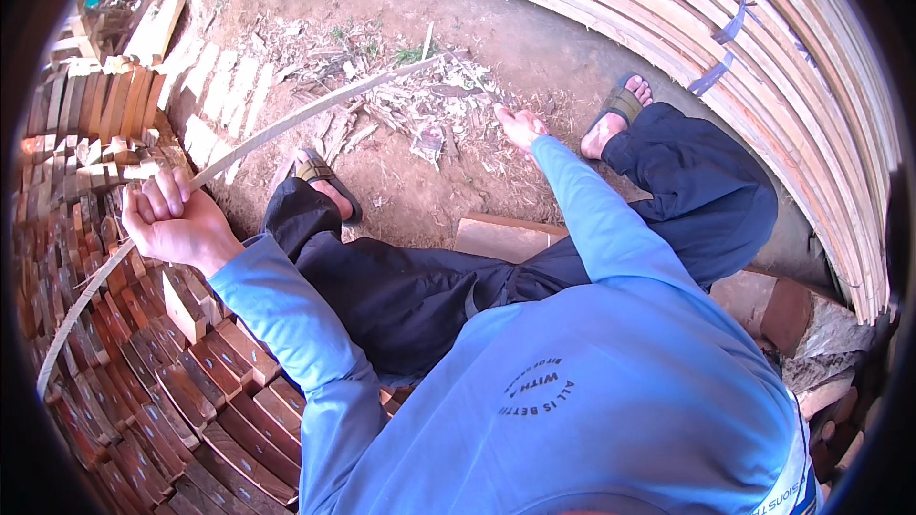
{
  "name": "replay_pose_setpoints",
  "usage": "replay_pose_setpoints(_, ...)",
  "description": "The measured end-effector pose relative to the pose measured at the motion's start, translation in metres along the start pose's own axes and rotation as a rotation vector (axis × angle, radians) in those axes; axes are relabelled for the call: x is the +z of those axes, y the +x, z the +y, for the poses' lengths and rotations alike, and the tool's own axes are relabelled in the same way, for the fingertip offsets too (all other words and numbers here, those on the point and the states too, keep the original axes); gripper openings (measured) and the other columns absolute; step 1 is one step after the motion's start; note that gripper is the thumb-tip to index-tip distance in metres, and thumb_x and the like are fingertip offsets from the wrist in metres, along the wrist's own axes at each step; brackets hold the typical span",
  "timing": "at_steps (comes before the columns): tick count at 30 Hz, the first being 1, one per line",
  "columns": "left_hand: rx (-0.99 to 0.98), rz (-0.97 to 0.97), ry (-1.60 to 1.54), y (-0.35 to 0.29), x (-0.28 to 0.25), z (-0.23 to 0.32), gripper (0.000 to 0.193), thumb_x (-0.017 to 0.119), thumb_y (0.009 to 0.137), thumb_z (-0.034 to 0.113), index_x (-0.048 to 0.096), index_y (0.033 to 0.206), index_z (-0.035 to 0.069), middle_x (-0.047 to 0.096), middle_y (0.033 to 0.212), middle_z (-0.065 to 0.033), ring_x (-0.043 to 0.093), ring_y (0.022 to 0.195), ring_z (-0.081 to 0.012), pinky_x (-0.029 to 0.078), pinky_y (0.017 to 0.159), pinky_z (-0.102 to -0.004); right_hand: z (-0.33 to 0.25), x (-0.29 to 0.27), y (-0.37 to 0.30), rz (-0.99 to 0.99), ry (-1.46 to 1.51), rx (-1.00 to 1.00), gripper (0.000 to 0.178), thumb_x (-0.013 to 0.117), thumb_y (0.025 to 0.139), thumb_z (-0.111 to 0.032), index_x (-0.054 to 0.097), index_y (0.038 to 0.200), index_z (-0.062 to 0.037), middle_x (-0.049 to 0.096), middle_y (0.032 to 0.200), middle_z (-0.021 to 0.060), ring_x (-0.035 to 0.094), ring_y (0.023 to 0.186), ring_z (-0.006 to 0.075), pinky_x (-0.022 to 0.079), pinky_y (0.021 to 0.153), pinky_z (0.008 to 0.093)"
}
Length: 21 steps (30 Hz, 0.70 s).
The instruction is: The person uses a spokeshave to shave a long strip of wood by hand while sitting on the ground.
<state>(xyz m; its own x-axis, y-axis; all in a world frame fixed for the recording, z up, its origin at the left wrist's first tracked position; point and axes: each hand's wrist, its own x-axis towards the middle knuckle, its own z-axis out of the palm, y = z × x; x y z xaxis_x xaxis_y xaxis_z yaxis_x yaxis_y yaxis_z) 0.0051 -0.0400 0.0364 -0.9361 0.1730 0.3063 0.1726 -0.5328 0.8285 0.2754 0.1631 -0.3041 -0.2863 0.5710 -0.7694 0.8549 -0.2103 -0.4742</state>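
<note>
A long, thin wooden strip (315, 107) runs from the lower left edge up toward the middle of the ground ahead. My left hand (176, 219) is closed around it, fingers curled over, with part of the strip trailing behind the hand. My right hand (523, 128) is held out past my knees, palm turned up and fingers partly stretched, with nothing visible in it. The strip's far end lies to the left of that hand, apart from it. Below it, shavings and wood scraps (429, 119) litter the dirt.
Many short wooden blocks (181, 391) are stacked on the left, close to my left arm. Long pale boards (649, 14), some bound with blue ties, curve along the far right. A wood block (506, 236) lies between my legs. My sandalled feet (329, 186) rest on the ground.
</note>
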Motion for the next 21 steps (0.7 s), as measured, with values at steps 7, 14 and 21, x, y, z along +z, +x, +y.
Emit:
replay_pose_setpoints(7,-0.029,0.026,-0.006,0.008,-0.007,-0.014,0.04,0.044,0.093,0.014,0.023,0.058,0.018,0.02,0.05,0.0038,0.021,0.045,-0.0098,0.023,0.046,-0.0264,0.007,0.011,0.007,0.089,-0.133,-0.165,0.081,0.037,0.089,-0.068,0.063,0.112,0.0057,0.061,0.115,0.0287,0.058,0.113,0.0388,0.044,0.099,0.0432)
replay_pose_setpoints(14,-0.014,0.049,0.012,0.005,-0.01,-0.009,0.04,0.043,0.092,0.013,0.023,0.058,0.018,0.019,0.049,0.0035,0.02,0.045,-0.0103,0.023,0.046,-0.0268,-0.043,0.003,-0.024,-0.032,-0.251,-0.253,0.078,0.035,0.091,-0.063,0.064,0.111,0.0058,0.062,0.116,0.0274,0.06,0.112,0.0376,0.045,0.099,0.0426)
replay_pose_setpoints(21,-0.015,0.019,0.004,0.005,-0.006,0.0,0.04,0.044,0.091,0.014,0.023,0.057,0.017,0.02,0.048,0.0035,0.02,0.044,-0.0099,0.023,0.045,-0.0264,-0.004,0.037,0.019,0.242,-0.087,-0.247,0.077,0.039,0.089,-0.068,0.063,0.07,0.0023,0.064,0.071,0.0213,0.066,0.071,0.0285,0.05,0.064,0.0443)
